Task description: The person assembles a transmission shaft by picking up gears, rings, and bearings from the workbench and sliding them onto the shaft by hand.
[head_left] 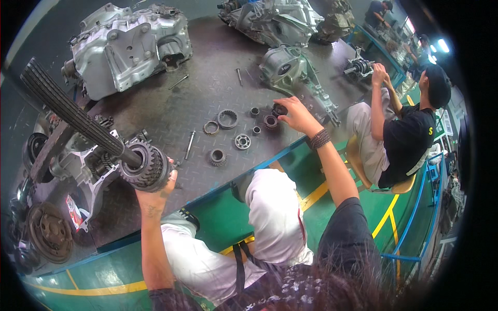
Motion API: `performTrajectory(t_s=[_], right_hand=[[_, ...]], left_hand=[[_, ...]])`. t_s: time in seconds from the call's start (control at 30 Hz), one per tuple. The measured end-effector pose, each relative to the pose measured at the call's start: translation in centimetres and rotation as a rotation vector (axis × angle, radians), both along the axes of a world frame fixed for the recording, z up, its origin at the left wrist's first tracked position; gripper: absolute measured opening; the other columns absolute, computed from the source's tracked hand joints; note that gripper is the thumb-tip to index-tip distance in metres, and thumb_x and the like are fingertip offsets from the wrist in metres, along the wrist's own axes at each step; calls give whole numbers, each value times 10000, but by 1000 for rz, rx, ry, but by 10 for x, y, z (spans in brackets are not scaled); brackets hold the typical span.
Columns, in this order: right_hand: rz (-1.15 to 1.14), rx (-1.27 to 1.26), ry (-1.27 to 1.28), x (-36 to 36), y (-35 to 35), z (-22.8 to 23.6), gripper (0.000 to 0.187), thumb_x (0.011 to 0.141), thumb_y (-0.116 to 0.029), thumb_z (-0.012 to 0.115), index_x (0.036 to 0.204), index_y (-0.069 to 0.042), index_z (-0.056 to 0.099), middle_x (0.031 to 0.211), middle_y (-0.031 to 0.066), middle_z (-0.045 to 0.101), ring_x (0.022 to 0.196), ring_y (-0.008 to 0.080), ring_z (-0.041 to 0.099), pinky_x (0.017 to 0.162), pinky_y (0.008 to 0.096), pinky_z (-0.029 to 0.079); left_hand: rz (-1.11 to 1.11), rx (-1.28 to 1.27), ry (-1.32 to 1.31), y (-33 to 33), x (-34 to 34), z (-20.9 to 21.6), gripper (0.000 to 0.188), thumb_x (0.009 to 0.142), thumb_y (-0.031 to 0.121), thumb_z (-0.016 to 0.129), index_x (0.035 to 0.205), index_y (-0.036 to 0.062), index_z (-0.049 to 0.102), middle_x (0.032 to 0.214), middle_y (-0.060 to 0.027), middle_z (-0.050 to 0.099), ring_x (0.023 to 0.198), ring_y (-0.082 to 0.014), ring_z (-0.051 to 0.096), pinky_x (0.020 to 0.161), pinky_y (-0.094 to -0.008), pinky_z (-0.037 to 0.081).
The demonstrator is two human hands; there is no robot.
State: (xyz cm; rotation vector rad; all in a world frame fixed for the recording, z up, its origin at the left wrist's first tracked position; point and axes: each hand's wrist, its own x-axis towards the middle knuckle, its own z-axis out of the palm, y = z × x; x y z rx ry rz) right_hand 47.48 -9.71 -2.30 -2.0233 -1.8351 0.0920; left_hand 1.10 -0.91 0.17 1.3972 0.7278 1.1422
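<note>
My left hand (154, 193) is closed around the gear end of a long splined gear shaft (72, 111), which tilts up toward the far left. Part of its grip is hidden behind the gears. Over at the table's front edge, my right hand (300, 117) pinches a small dark gear-like ring (279, 109), partly covered by the fingers. Just below it lies a small gear (270, 122). Between my hands are a wide ring (227, 110), a thinner ring (211, 132), two small bushings (254, 111), a ball bearing (242, 147), another gear (218, 163) and a bolt (190, 146).
A silver gearbox housing (129, 57) stands at the far left, with more housings (282, 26) behind. An open casing (78, 166) lies beside the shaft. On the right, a seated person (407, 124) handles a gear assembly (359, 66). A blue edge (290, 147) borders the metal table.
</note>
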Motion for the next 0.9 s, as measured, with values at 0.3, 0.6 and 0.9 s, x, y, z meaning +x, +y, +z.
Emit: performTrajectory(t_s=[0.3,0.6,0.9], right_hand=[[262,-99,66,-27,-3,11,671,808,-14,733,1448,-115,558,1417,155,582,1347,360,492,1155,436,411],[140,-239,505,-29,-1,25,512,932,-212,745,1413,-97,615,1371,103,653,1231,207,607,1057,366,480],[580,-145,1437,-79,1,85,700,1075,-460,516,1578,-1,353,1418,145,592,1055,143,671,970,321,551]], left_hand=[[9,30,-5,-2,-2,4,414,776,-77,762,1156,34,639,1088,-58,697,991,-145,661,947,-327,528],[6,31,42,-1,1,1,478,756,-68,808,1182,37,618,1075,-50,697,972,-144,664,921,-317,539],[29,39,63,3,0,-1,534,726,-35,857,1192,37,605,1083,-32,679,924,-110,645,894,-295,537]])
